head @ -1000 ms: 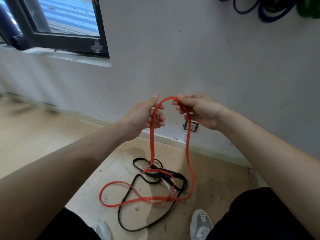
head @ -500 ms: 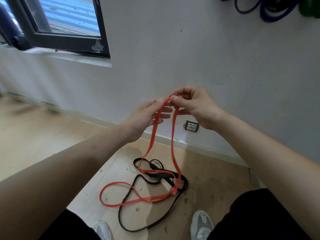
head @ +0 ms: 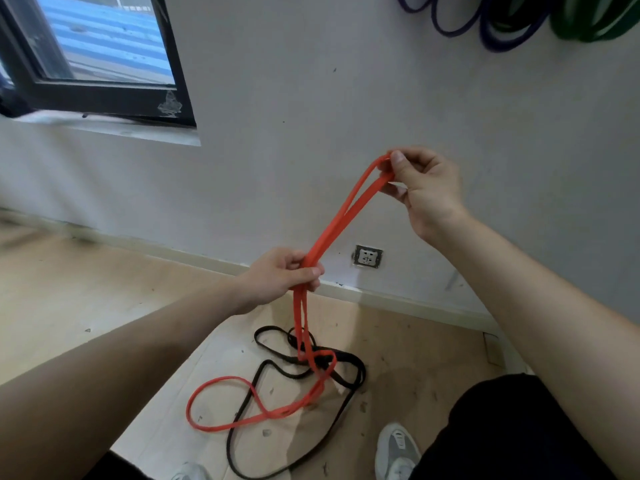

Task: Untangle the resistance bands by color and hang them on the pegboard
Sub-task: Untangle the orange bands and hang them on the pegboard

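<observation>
Red band (head: 327,235) | taut between right grip (head: 424,192) above, left grip (head: 278,278) below

Held band (head: 332,230) trails onto another band (head: 349,358) on the floor (head: 104,289), before the wall (head: 346,98).

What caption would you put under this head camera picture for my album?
Right hand and left hand hold up a red band that crosses a black band on the floor.

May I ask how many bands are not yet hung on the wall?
2. The red band runs from the right hand, pinching its top, through the gripping left hand down to the floor; the black band lies there, tangled with it. More may lie off-frame.
</observation>
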